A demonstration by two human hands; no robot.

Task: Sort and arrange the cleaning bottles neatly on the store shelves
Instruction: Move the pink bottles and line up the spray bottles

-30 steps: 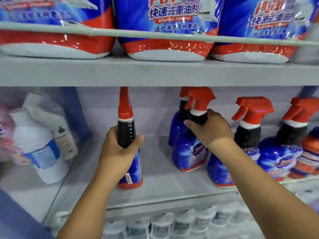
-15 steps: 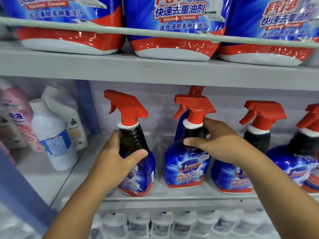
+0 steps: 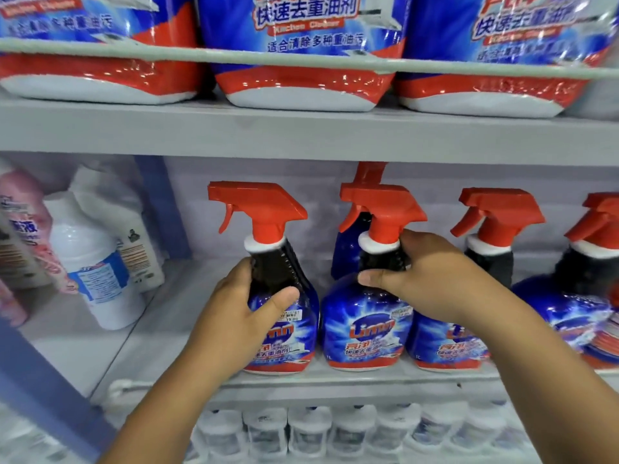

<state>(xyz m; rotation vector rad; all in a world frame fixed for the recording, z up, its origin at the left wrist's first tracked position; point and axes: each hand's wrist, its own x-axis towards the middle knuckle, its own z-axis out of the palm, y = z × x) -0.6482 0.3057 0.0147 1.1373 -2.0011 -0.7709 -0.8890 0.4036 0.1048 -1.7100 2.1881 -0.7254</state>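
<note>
— Shelf edge first: where do the bottles stand against it?

— Close to it. The middle shelf [image 3: 335, 380] carries a row of blue spray bottles along its front edge, all upright, red triggers pointing left. The left hand [image 3: 234, 316] is wrapped around the black neck of the leftmost spray bottle [image 3: 284, 289], thumb across the front just above the label. That bottle's base sits right at the front edge.

— And the other hand?

— The right hand [image 3: 425, 279] curls around the neck of the second spray bottle [image 3: 365, 323], fingers under the white collar. Its base is also at the front edge, just beside the first bottle, bodies nearly touching.

— Any room to shift things?

— To the left, yes. Bare shelf runs from the leftmost spray bottle toward the shelf's left end, where a white bottle [image 3: 97, 272] stands with a pink pack [image 3: 23, 229] beside it. A blue upright post [image 3: 164, 205] rises behind that gap. To the right it is tight: a third spray bottle [image 3: 449, 339] stands just beside the second, partly behind the right wrist, and a fourth [image 3: 569, 296] follows toward the right end.

— Behind the row?

— One more blue bottle [image 3: 345, 249] stands behind the second, nearer the back wall.

— Above and below?

— Large refill pouches [image 3: 301, 45] fill the upper shelf behind a rail [image 3: 301, 61]. Small white-capped bottles [image 3: 308, 430] line the shelf beneath, blurred.
</note>
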